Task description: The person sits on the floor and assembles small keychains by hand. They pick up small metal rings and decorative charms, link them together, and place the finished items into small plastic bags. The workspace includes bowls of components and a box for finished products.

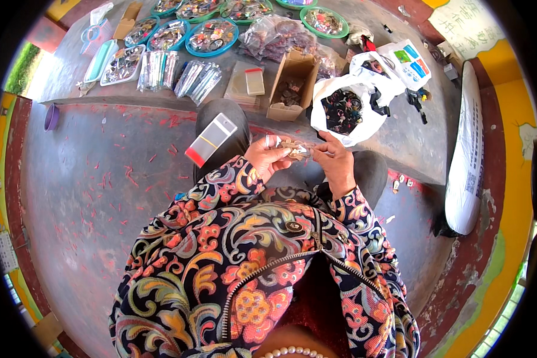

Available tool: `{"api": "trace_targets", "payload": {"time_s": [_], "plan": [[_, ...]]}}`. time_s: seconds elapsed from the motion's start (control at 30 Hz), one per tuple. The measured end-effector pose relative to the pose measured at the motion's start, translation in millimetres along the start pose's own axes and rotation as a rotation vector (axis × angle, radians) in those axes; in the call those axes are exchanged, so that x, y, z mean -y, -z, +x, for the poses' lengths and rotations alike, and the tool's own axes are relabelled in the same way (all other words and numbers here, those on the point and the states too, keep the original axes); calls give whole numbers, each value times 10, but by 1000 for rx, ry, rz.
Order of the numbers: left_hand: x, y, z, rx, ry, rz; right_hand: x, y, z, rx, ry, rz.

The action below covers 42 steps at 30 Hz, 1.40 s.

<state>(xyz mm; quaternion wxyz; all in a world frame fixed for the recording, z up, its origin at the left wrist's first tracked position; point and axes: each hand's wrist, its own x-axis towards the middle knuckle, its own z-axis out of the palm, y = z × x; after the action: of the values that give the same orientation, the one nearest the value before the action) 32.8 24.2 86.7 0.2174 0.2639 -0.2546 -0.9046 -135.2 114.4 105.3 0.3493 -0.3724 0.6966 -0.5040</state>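
My left hand [268, 157] is closed, pinching one side of a small clear packet [296, 149] with brownish bits showing in or on it. I cannot make out what the bits are. The fingers of my right hand [334, 156] are closed on the packet's other side. Both hands are held above my lap. Across my left knee lies a stack of clear plastic bags [212, 140] with a red end and a yellow band round it. Just beyond my right hand, a white plastic bag [357, 135] stands open with dark small items [343, 112] inside.
On the raised ledge ahead are an open cardboard box [285, 112], bundles of clear packets [198, 80], a flat stack of clear bags [240, 83] and several basins of small trinkets, one a blue basin [212, 53]. A long white sack [466, 161] stands right. Red scraps litter the floor.
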Motion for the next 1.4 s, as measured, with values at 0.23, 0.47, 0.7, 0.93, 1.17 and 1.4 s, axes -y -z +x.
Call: {"api": "trace_targets", "payload": {"time_s": [0.23,0.47,0.7,0.93,1.17,1.4], "plan": [[31,64,6,57,-3,-25,-86,51,43,174,-67,103],[18,47,7,154,-18,-113,135,21,11,125,-320,451],[73,84,43,71,-56,139,152,70,20,145,-328,455],[-167,-62,3,59,-842,1455,436,232,43,264,14,-148],[-46,-242,-12,156,-75,747,558,152,25,243,158,-313],[-38,-131,4,87,14,402,548,183,-8,135,515,-367]]}}
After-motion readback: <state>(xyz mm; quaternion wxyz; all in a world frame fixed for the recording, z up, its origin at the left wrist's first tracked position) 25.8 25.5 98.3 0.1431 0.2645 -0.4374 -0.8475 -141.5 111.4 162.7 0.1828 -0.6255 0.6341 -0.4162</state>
